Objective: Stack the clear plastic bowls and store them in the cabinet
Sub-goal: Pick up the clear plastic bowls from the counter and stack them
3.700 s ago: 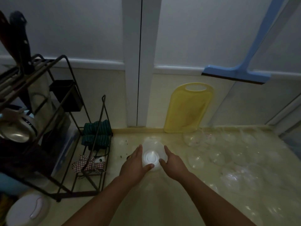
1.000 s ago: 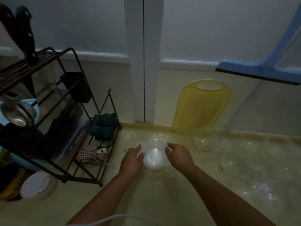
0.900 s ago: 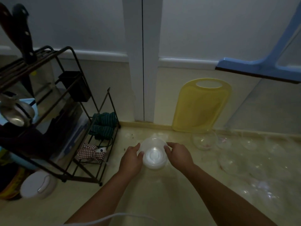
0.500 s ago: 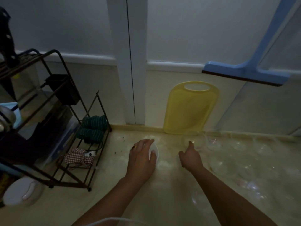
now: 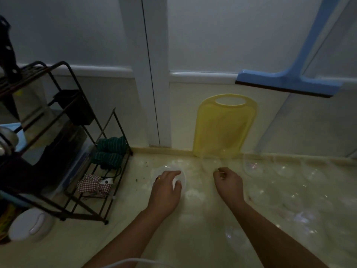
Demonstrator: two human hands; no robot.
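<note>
I could read no writing anywhere. My left hand [image 5: 166, 187] lay palm-down over the stack of clear bowls [image 5: 180, 177] on the counter [image 5: 193, 219], fingers curved around its top. My right hand [image 5: 229, 182] had its grip pinched on the rim of a single clear bowl [image 5: 210, 161] below the yellow cutting board [image 5: 224, 126]. More clear bowls [image 5: 286, 171] stood scattered to the right.
</note>
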